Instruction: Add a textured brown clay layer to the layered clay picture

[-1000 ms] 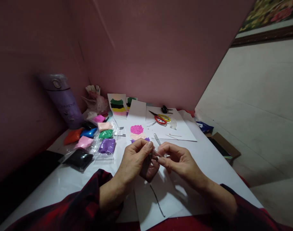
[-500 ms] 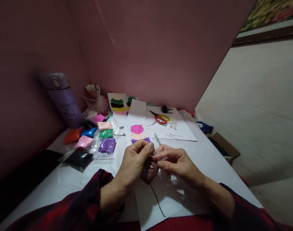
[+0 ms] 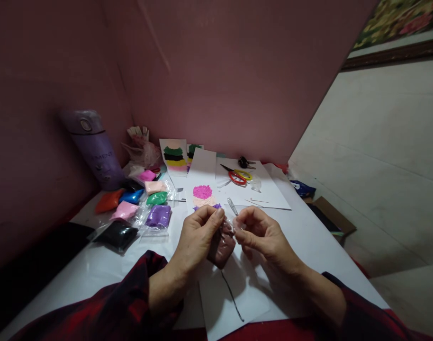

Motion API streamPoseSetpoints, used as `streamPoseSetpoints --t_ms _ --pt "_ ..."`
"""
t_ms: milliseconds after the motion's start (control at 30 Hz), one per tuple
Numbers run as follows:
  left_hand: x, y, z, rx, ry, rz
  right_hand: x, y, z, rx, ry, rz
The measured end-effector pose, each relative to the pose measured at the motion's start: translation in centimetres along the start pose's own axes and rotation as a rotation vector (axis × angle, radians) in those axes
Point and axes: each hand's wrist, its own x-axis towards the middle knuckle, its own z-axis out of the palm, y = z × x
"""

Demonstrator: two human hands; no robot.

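In front of me, my left hand (image 3: 197,237) pinches a small clear bag of brown clay (image 3: 221,248) by its upper edge, thumb on top. My right hand (image 3: 264,237) is at the bag's right side, thumb and index finger closed on what looks like its clear plastic edge. Under the hands lies a white paper strip (image 3: 216,308) with a thin dark line (image 3: 232,296) on it. Just beyond, pink clay (image 3: 202,192) sits above peach clay (image 3: 205,202) and purple clay, partly hidden by my left hand. A small ridged tool (image 3: 232,207) lies beside them.
Several bagged clays, including purple clay (image 3: 158,216) and black clay (image 3: 117,235), lie left, before a purple bottle (image 3: 95,154). Scissors (image 3: 238,176) rest on white paper (image 3: 273,196) at the back. Striped cards (image 3: 174,158) lean near the pink wall (image 3: 216,85).
My right hand has shifted a little to the right, away from the left, and its fingers have lifted. More of the brown clay bag shows between the hands.
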Motion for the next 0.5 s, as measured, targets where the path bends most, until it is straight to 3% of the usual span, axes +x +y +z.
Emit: streamPoseSetpoints --t_ms 267,500 --pt "0.1 -0.22 -0.16 0.062 -0.026 0.001 -0.11 -0.23 0.1 -0.045 0.124 -0.134" --pt "0.19 -0.04 -0.39 0.217 -0.096 -0.01 -0.48 -0.62 -0.17 -0.176 0.135 -0.221"
